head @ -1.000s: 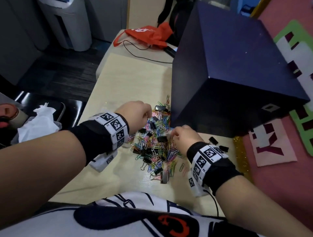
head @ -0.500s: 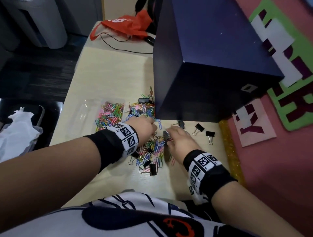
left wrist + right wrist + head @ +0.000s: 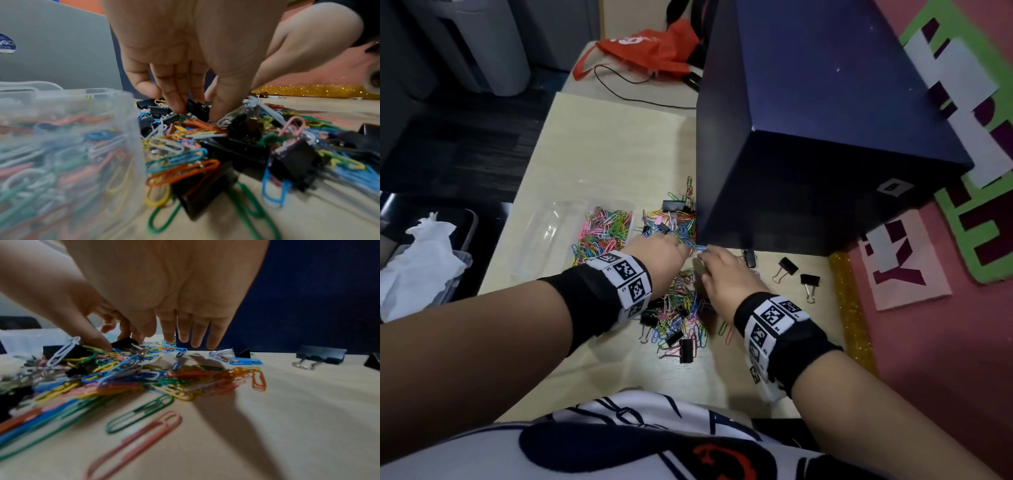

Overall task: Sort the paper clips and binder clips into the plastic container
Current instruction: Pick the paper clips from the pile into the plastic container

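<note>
Both hands work the mixed heap of coloured paper clips and black binder clips [image 3: 674, 308]. Left hand [image 3: 185, 68] pinches a small black binder clip [image 3: 197, 110] between fingertip and thumb, apparently to free it from the tangle. Right hand [image 3: 174, 305] hovers beside it, fingers straight, holding nothing. Clear plastic container [image 3: 558, 233] sits just left of the heap, paper clips already in one compartment. Three loose binder clips [image 3: 787, 267] lie apart on the pale wooden table [image 3: 619, 147]. Beyond stands a dark blue box [image 3: 808, 120], then an orange bag [image 3: 650, 51].
</note>
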### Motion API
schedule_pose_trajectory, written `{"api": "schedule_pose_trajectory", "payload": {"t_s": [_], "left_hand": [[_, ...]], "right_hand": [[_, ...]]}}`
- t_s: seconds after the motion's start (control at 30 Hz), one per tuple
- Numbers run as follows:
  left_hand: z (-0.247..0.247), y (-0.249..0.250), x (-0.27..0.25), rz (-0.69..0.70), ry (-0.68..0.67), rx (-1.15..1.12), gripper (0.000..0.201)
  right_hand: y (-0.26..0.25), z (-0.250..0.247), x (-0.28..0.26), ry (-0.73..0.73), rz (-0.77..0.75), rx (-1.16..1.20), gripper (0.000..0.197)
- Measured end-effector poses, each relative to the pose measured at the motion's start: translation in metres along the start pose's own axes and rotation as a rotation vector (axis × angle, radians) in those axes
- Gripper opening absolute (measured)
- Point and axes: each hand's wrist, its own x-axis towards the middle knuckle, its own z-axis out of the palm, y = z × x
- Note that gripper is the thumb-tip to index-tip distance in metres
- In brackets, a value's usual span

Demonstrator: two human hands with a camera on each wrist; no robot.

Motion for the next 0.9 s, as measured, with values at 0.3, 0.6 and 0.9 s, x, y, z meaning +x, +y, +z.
{"api": "schedule_pose_trajectory", "payload": {"t_s": [0.3, 0.6, 0.9], "left_hand": [[-0.010, -0.004, 0.006, -0.023, 0.091, -0.118, 0.035], [-0.016, 0.018, 0.018, 0.025, 0.150, -0.175, 0.030], [-0.011, 0.016, 0.007, 0.026, 0.132, -0.224, 0.029]], "right_hand": [[0.020, 0.021, -0.039, 0.141, -0.003, -0.016, 0.028], [0.029, 0.019, -0.053, 0.096, 0.149, -0.047, 0.039], [0.039, -0.008, -0.018, 0.164, 0.272, 0.110, 0.048]]}}
